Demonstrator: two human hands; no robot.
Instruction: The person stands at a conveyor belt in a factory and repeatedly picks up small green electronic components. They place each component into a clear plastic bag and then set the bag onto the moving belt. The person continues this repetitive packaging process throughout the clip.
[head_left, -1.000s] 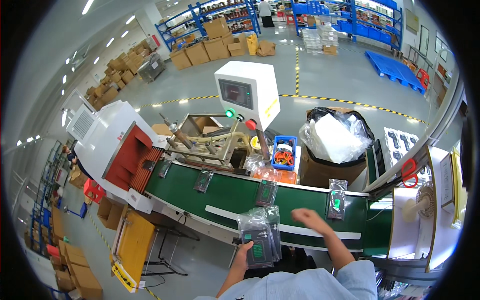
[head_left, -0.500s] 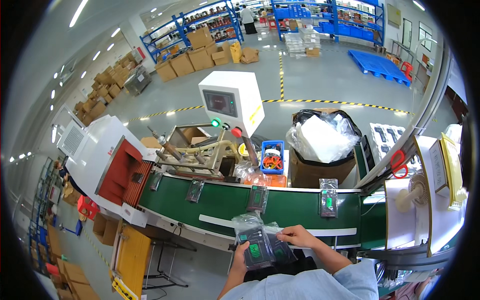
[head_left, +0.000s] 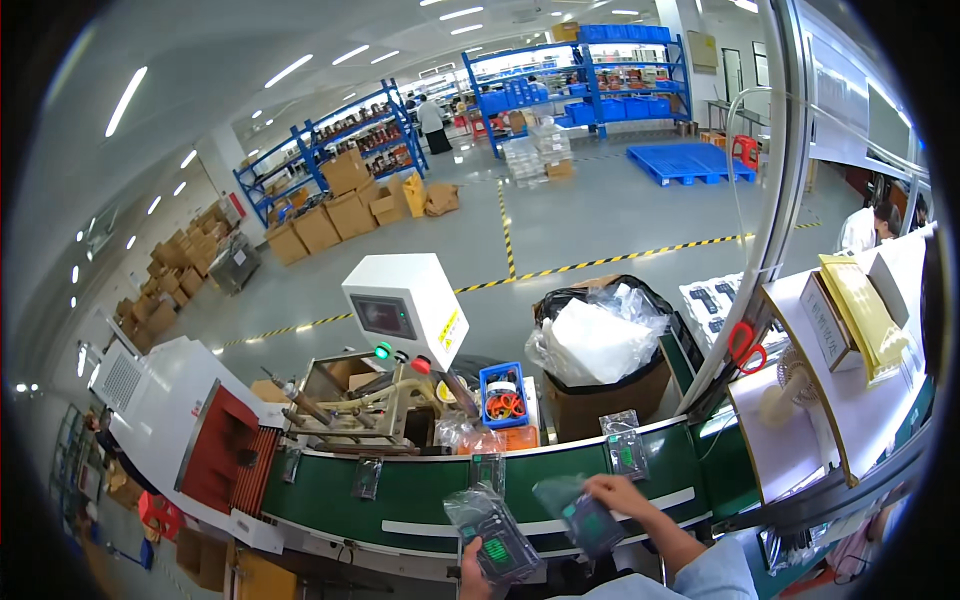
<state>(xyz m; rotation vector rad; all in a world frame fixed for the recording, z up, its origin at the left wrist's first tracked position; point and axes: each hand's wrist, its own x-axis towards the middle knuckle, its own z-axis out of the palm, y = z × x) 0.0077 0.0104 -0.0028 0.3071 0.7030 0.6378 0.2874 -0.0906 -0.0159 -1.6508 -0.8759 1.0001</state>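
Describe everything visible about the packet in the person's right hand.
The packet is a flat, clear plastic pouch holding a dark item with a small green patch. The right hand grips its upper right edge, holding it tilted just above the green conveyor belt. It looks glossy and slightly crumpled.

The left hand (head_left: pixel 468 580) is cut off by the lower edge beneath the clear packet (head_left: pixel 497 545).

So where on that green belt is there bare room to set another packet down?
The green belt is bare between the packet at and the one at, and again near the right hand below the packet at. Behind the belt it is crowded: blue bin, bagged box.
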